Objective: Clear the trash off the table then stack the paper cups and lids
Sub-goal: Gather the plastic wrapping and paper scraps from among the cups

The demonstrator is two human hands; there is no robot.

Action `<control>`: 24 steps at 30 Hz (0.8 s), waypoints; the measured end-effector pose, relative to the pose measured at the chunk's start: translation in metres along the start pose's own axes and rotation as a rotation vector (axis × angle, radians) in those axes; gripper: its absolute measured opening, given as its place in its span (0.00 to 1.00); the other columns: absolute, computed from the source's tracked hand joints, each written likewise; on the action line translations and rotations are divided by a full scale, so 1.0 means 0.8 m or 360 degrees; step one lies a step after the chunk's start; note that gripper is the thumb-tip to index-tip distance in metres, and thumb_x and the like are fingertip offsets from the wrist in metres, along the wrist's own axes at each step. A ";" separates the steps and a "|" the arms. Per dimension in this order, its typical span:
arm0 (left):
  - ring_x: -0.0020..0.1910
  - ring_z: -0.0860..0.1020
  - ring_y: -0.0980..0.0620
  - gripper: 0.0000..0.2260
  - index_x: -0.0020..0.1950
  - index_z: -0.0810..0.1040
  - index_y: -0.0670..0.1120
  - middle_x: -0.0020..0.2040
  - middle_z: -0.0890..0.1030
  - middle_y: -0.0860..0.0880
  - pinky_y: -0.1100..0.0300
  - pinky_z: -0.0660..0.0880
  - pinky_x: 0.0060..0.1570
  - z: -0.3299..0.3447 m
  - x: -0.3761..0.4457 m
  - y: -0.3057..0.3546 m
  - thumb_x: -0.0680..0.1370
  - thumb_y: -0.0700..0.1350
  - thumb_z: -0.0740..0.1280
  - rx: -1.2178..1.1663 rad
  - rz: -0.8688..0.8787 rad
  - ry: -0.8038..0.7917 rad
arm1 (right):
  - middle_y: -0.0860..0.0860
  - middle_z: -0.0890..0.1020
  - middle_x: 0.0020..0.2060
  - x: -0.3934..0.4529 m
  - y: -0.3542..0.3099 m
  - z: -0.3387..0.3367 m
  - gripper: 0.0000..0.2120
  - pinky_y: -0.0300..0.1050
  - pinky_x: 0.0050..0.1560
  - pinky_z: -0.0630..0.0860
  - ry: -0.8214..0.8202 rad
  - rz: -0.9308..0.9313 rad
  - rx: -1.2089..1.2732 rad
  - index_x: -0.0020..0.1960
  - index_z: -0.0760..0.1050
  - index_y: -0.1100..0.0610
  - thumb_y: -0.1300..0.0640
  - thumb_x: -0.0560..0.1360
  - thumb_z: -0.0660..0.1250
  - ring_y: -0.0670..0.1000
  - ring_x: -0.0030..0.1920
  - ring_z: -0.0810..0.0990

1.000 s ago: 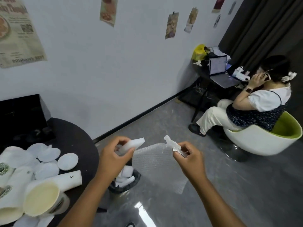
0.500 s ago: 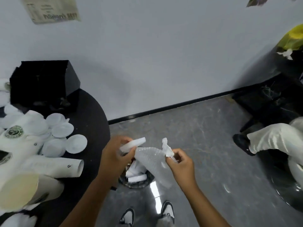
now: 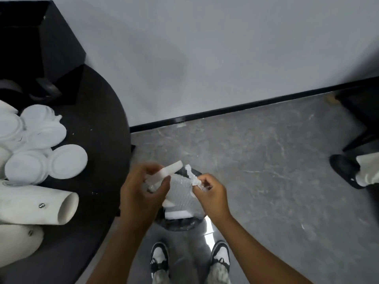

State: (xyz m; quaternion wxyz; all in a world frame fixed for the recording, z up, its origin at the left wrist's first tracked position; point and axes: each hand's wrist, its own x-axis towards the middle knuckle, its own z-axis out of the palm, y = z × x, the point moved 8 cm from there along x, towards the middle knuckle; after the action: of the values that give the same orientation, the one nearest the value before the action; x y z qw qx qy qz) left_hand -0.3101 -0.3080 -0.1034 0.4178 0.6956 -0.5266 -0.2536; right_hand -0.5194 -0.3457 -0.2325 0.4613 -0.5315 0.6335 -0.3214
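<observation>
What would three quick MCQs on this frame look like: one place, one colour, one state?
1. Where is the bubble wrap?
A. over the bin
B. on the table
C. on the floor by the wall

2. What colour is the table?
A. white
B. black
C. green

3. What is the left hand doing?
A. resting flat on the table
B. hanging idle
C. gripping a white foam strip

Key: 1 A, both hands hold the wrap above the bin. 2 B, its round top is black beneath the white lids. 3 C, its fingers curl round the foam strip while the right hand pinches the wrap's edge.
</observation>
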 end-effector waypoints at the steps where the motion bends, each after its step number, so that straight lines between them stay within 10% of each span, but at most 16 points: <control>1: 0.49 0.79 0.60 0.16 0.53 0.80 0.52 0.50 0.81 0.60 0.61 0.78 0.48 0.009 -0.002 -0.012 0.72 0.37 0.79 -0.0008 -0.0020 0.0000 | 0.50 0.79 0.36 0.005 0.012 0.009 0.09 0.42 0.38 0.72 -0.0009 -0.0023 -0.0043 0.40 0.78 0.53 0.66 0.69 0.74 0.52 0.37 0.76; 6: 0.48 0.80 0.59 0.22 0.50 0.75 0.65 0.48 0.80 0.62 0.68 0.75 0.46 0.047 -0.016 -0.070 0.72 0.39 0.79 0.0040 -0.0124 -0.0004 | 0.45 0.78 0.39 0.020 0.072 0.061 0.07 0.38 0.45 0.73 -0.0103 -0.0119 -0.0296 0.43 0.80 0.52 0.61 0.69 0.75 0.46 0.42 0.75; 13: 0.49 0.79 0.57 0.18 0.52 0.78 0.58 0.48 0.79 0.59 0.69 0.75 0.48 0.076 -0.030 -0.138 0.72 0.39 0.79 0.0074 -0.0170 -0.0105 | 0.44 0.78 0.41 0.026 0.125 0.111 0.05 0.53 0.45 0.79 -0.0199 -0.0073 -0.0461 0.43 0.80 0.50 0.54 0.69 0.74 0.49 0.42 0.77; 24: 0.48 0.78 0.58 0.24 0.47 0.74 0.64 0.46 0.77 0.62 0.73 0.72 0.45 0.074 -0.041 -0.164 0.71 0.36 0.80 0.0091 -0.0234 -0.0141 | 0.40 0.75 0.54 0.006 0.116 0.105 0.28 0.50 0.58 0.75 -0.0410 -0.0108 -0.0624 0.60 0.74 0.44 0.36 0.64 0.73 0.47 0.56 0.73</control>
State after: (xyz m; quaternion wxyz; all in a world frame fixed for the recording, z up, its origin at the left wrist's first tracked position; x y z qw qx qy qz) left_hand -0.2990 -0.2827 -0.2484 0.3542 0.7321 -0.4992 -0.2989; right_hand -0.4763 -0.3223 -0.3481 0.4154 -0.6684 0.6015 -0.1371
